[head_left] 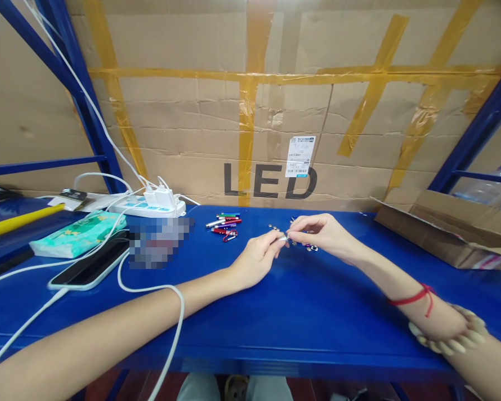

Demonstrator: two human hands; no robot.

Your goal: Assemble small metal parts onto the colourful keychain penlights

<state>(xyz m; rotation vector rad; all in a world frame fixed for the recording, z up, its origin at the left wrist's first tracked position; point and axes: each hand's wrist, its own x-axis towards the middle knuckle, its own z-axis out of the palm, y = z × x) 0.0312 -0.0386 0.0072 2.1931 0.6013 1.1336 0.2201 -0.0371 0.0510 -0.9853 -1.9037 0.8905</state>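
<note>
My left hand and my right hand meet over the middle of the blue table. Both are closed in a pinch around a small keychain flashlight: the left fingertips grip its silver end, the right fingers hold its purple body. A few small round silver batteries lie on the table just behind my hands. A little heap of coloured mini flashlights lies further back to the left. My right wrist wears a red string and a bead bracelet.
A phone on a white cable lies at the left, beside a green tissue pack and a white power strip. An open cardboard box stands at the right. A large taped cardboard sheet marked LED backs the table.
</note>
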